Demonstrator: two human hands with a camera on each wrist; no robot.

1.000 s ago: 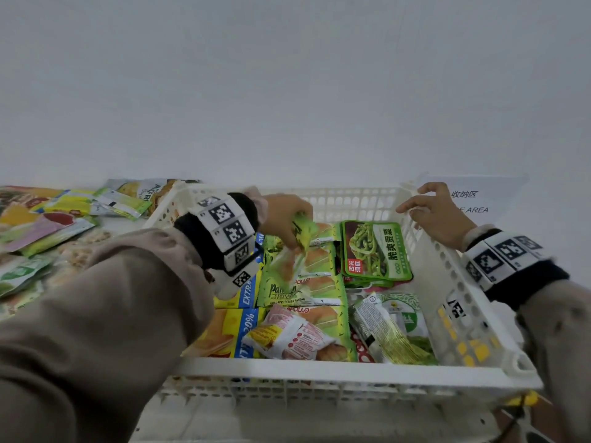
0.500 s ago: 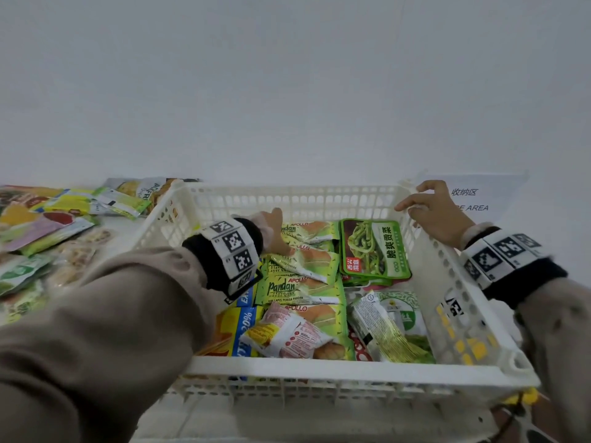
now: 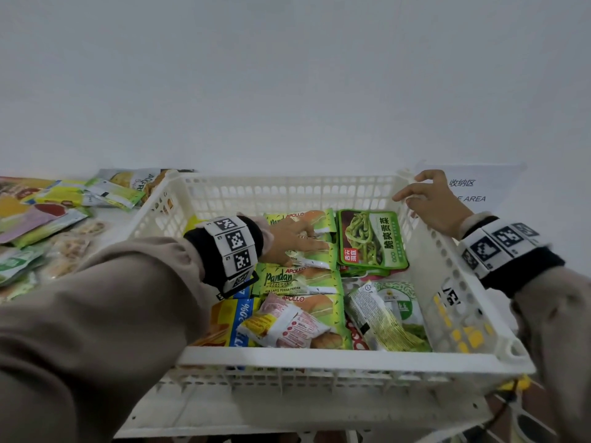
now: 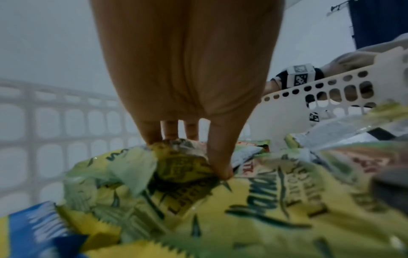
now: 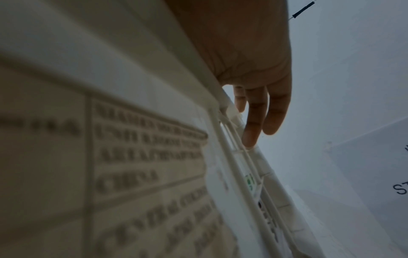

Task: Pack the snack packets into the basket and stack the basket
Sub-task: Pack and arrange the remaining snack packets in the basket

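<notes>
Partly, the basket's contents are covered: its left corner is hidden behind the left sleeve, and a blue and yellow packet is seen only in part beneath the wrist band. In the right wrist view the basket wall fills the frame as a blurred surface with raised lettering that cannot be read. A paper sign on the counter beyond the basket is cut off by the right hand. Inside the white basket, green Pandan packets are laid overlapping in a middle row, a green vegetable pouch is set at the far right, a pink and white packet lies on top near the front rim, and a silvery green packet is lodged at the front right. The left hand is placed flat on the farthest Pandan packet, fingers spread, with fingertips pressed into the crinkled wrapper. The right hand is rested on the far right rim, fingers loosely bent over the edge. More loose packets are scattered on the counter to the left of the basket.
</notes>
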